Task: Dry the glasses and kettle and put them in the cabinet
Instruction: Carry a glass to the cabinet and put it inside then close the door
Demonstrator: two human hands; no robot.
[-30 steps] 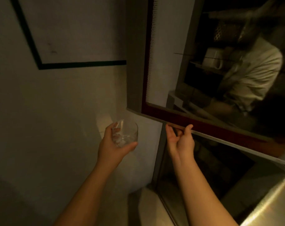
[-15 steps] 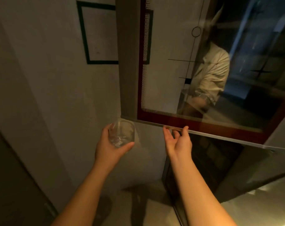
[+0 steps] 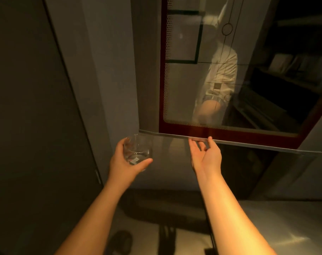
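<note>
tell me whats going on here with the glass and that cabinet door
A person is putting away a clear glass. The left hand holds the glass in a curled grip, just below and to the left of the wall cabinet. The right hand reaches up, fingertips on the metal strip along the bottom edge of the cabinet door, a red-framed glass panel. The glass is not yet inside, and whether the door is ajar cannot be told from this view.

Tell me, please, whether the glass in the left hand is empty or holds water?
Empty, as far as the view shows: the glass in the left hand is clear to its base, with no waterline visible.
</note>
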